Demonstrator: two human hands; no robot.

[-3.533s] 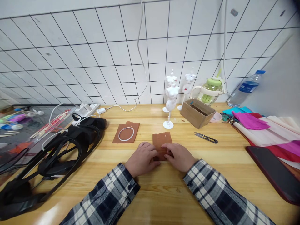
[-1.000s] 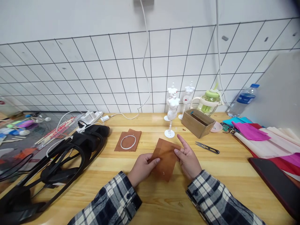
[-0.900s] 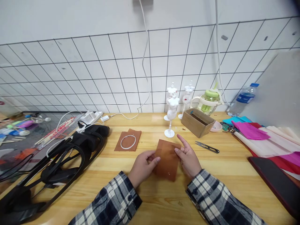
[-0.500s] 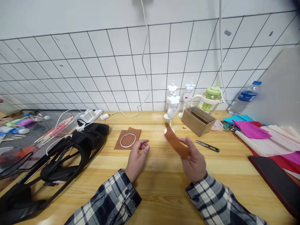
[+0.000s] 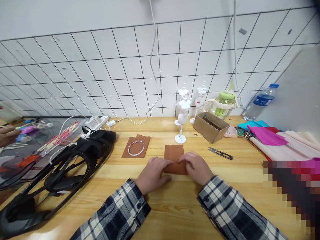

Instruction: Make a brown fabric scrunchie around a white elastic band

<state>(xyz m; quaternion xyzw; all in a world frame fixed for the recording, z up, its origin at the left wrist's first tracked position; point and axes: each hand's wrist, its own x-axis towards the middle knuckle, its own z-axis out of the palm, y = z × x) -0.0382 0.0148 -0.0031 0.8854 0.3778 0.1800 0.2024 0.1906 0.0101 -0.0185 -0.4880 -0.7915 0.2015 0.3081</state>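
A piece of brown fabric (image 5: 174,152) lies on the wooden table in front of me, with small pale specks near its far edge. My left hand (image 5: 154,175) is at its near left side, fingertips on the fabric and thumb lower down. From the right, my right hand (image 5: 198,167) has bent fingers pressed onto the same piece. Both hands grip it, and their undersides are hidden. Further left, a white ring (image 5: 136,142) rests on another brown fabric piece (image 5: 127,152). Thread snips (image 5: 220,153) lie to the right of my right hand.
Small white mannequins (image 5: 183,111) stand behind the fabric, beside a cardboard box (image 5: 211,126), a green-lidded jug (image 5: 225,103) and a water bottle (image 5: 261,102). Coloured cloths (image 5: 287,146) lie right. A black strapped device (image 5: 82,160) lies left; another person's hand (image 5: 8,136) is beyond.
My right hand has brought the brown fabric down flat onto the table. My left hand has moved right to meet it. Another person's hand has appeared at the far left.
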